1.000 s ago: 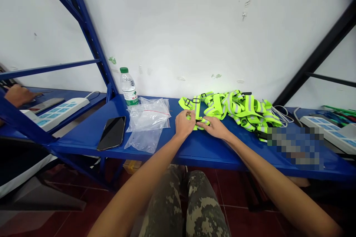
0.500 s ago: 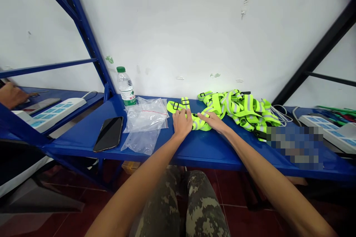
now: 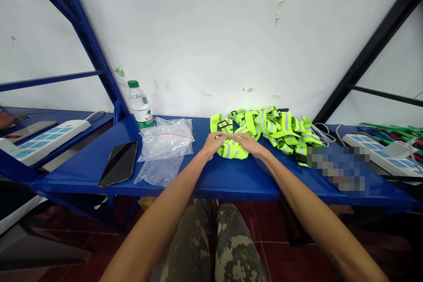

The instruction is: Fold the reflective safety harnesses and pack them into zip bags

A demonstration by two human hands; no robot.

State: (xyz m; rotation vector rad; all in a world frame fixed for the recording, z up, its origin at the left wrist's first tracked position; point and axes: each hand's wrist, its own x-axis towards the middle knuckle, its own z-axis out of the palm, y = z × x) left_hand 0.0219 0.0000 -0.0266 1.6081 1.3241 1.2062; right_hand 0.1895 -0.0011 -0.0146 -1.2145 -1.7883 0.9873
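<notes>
Hands [image 3: 213, 143] [image 3: 250, 142], fingertips together, grip a folded neon-yellow strap [image 3: 231, 151] with grey stripes and a black buckle [image 3: 224, 124].

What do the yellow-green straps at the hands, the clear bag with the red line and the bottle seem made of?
Straps: probably woven fabric, matt with greyish stripes; they fold softly.
Clear bag: apparently thin, glossy plastic film, being wrinkled and see-through.
Bottle: likely smooth plastic; its wall looks transparent.
</notes>
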